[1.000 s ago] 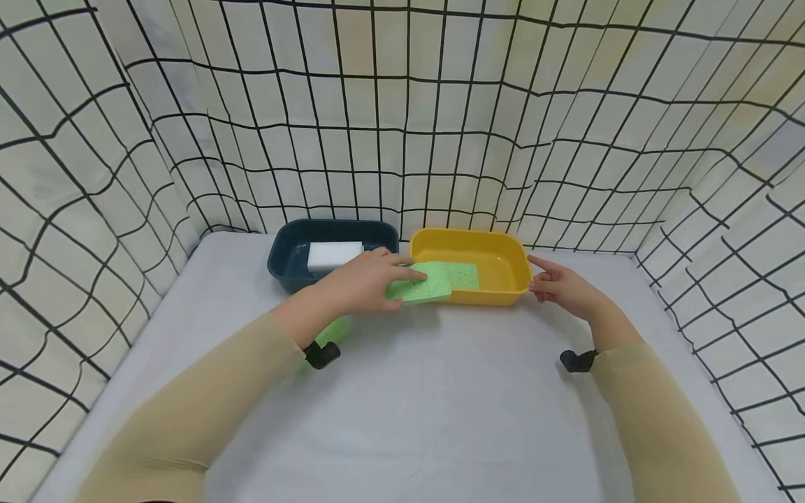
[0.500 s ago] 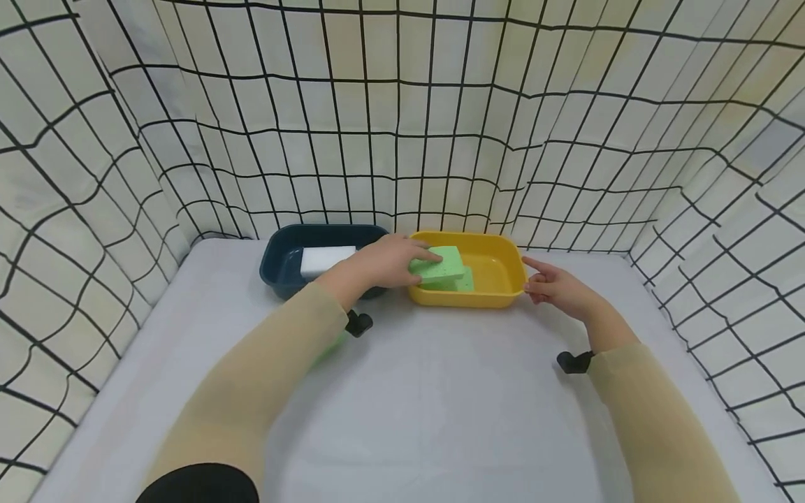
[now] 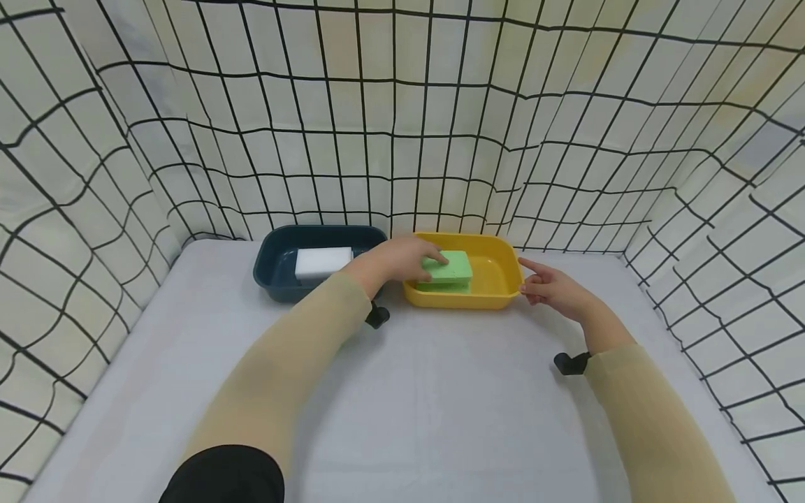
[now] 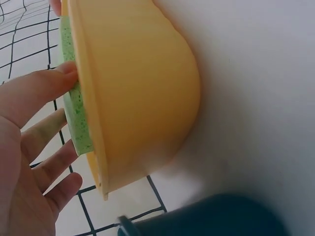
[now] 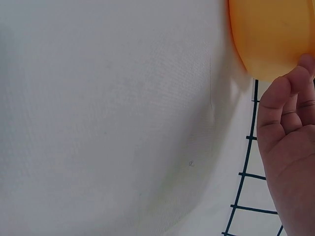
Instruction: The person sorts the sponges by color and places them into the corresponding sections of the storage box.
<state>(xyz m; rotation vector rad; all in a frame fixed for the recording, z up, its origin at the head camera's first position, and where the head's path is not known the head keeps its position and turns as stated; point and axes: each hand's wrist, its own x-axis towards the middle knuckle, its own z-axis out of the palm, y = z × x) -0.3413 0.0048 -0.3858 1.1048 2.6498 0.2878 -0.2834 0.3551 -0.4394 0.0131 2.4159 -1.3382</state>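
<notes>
My left hand (image 3: 405, 260) holds a light green sponge (image 3: 458, 265) over the left part of a yellow plastic tub (image 3: 465, 301). In the left wrist view the thumb presses the speckled edge of the sponge (image 4: 78, 115) at the rim, and the other fingers lie behind it. Another green sponge (image 3: 449, 287) is under it in the tub, mostly covered. My right hand (image 3: 558, 290) grips the tub's right end, index finger stretched along the rim and the other fingers curled. In the right wrist view its fingertips meet the tub's wall (image 5: 273, 39).
A dark blue tub (image 3: 272, 283) stands left of the yellow one, with a white block (image 3: 322, 263) inside. My left forearm (image 3: 295, 356) crosses the white tabletop (image 3: 472, 405) close by it. A black wire grid (image 3: 393, 133) encloses the back and sides.
My left hand has moved right with the green sponge, from over the tub's front left edge onto the other sponge inside. My right hand has stayed at the rim.
</notes>
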